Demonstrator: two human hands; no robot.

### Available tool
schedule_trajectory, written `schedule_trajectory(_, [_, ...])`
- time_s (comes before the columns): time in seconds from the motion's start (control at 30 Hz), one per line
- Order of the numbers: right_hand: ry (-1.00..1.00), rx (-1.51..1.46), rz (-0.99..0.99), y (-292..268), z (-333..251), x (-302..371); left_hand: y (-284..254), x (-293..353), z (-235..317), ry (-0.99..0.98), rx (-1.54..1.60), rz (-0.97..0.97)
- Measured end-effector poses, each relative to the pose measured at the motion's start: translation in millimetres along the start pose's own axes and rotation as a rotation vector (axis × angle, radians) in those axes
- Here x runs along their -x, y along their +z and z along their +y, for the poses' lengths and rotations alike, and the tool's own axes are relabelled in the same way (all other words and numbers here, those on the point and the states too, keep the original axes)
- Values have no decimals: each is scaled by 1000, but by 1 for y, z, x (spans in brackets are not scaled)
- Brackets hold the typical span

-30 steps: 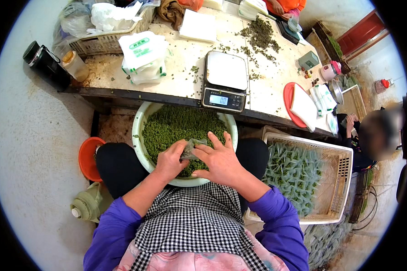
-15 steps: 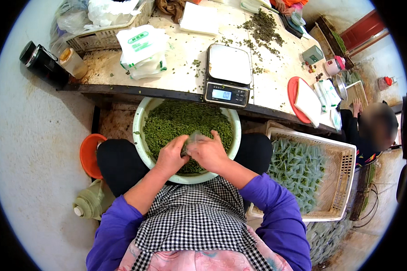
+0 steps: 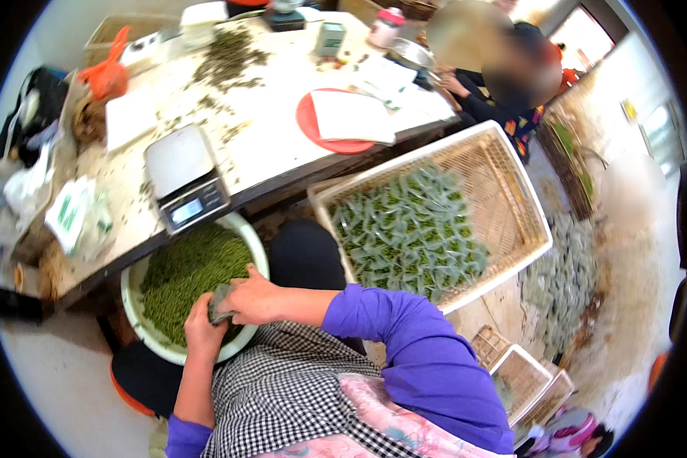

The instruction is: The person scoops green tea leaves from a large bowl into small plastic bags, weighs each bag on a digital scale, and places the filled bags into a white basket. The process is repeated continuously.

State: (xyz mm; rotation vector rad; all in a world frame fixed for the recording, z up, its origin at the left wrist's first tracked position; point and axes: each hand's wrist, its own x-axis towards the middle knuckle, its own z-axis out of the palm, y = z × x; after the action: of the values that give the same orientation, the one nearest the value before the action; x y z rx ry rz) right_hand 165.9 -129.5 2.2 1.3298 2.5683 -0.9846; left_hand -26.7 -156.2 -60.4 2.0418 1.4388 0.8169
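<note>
A littered worktable (image 3: 259, 145) stands beyond the white basin (image 3: 132, 305), a digital scale (image 3: 182, 172) on its edge. Tiny green berries (image 3: 179, 282) fill the basin. Over its near right part, the left hand (image 3: 201, 330) pinches a small plastic bag (image 3: 219, 307); the right hand (image 3: 252, 300) touches it with bent fingers, gripping or not I can't tell. Right of the basin, a ventilated crate (image 3: 511, 221) holds filled bags (image 3: 408, 237).

Left fingers (image 3: 203, 305) near right fingers (image 3: 238, 304)

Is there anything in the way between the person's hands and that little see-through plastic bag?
Nothing visible: the bare left hand and right hand both touch the small see-through plastic bag directly, over the round whitish plastic tub.
</note>
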Motion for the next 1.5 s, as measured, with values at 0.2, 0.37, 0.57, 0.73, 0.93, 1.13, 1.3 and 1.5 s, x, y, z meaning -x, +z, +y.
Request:
schedule_trajectory(0.2, [-40, -205, 122, -14, 6, 51, 6, -6, 36, -64, 13, -160])
schedule_trajectory(0.37, [-34, -185, 66, 0, 19, 71, 23, -9, 58, 32, 3, -258])
schedule_trajectory(0.57, [45, -189, 392, 0, 59, 97, 44, -35, 97, 117, 42, -240])
schedule_trajectory(0.73, [266, 8, 1242, -7, 137, 192, 50, -59, 124, 186, 149, -134])
schedule_trajectory(0.93, [1305, 584, 1306, -16, 197, 403, 52, -51, 81, 149, 133, -148])
schedule_trajectory(1.13, [1869, 218, 427, 43, 229, 497, 52, -44, 83, 34, 173, -215])
schedule_trajectory(1.3, [1902, 137, 353, 77, 261, 496, 51, -37, 76, -26, 277, -193])
schedule_trajectory(1.5, [1894, 104, 412, 52, 224, 477, 23, -18, 48, -78, 293, -96])
